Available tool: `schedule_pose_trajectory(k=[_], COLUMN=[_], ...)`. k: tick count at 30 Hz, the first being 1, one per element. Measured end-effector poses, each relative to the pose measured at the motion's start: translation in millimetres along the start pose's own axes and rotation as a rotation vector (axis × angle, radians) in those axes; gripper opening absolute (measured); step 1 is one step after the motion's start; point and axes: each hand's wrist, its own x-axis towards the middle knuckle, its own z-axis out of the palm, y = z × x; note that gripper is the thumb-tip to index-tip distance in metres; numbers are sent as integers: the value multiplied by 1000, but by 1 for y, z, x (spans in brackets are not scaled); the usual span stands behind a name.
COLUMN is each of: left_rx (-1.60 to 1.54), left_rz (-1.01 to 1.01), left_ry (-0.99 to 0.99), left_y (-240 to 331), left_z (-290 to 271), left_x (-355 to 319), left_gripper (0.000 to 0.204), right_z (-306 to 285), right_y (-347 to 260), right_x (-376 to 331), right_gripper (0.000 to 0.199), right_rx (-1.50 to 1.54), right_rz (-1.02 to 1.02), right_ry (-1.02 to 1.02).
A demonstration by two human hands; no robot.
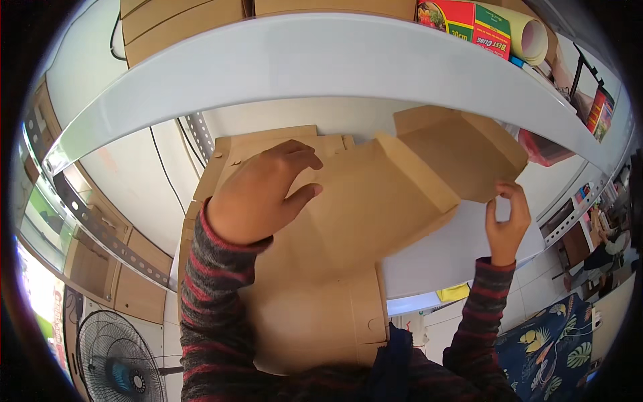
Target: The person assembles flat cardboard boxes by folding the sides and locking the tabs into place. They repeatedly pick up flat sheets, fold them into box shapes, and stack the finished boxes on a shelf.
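Observation:
My left hand (258, 191) rests on the upper left part of a flat brown cardboard box blank (375, 201), fingers curled over its edge. My right hand (507, 224) pinches the lower corner of the blank's raised right flap (462, 151). The blank is partly folded and lies over a stack of flat cardboard sheets (315, 321) on a white shelf (442, 254). Both forearms wear striped red and grey sleeves.
A white upper shelf (321, 67) arches overhead, carrying brown cartons (181, 23) and boxed rolls of wrap (482, 27). A standing fan (117, 365) is at the lower left. A patterned blue cloth (556, 342) lies on the floor at the lower right. Slotted metal uprights (201, 134) flank the shelves.

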Motion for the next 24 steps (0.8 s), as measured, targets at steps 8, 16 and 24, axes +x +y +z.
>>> schedule_pose_trajectory(k=[8,16,24], left_rx=[-136,-334,-736], left_rz=[-104,-195,-40], left_ry=[-153,-31,-362], left_y=[-63,-102,-38], left_z=[69,155,136], left_x=[29,34,34], left_gripper=[27,31,28], right_z=[20,42,55], right_y=[86,55,118], right_x=[-63,-92,-80], right_gripper=[25,87,50], right_rx=[23,757,874], right_rz=[203,1120,1203], right_ry=[-125,235,-96])
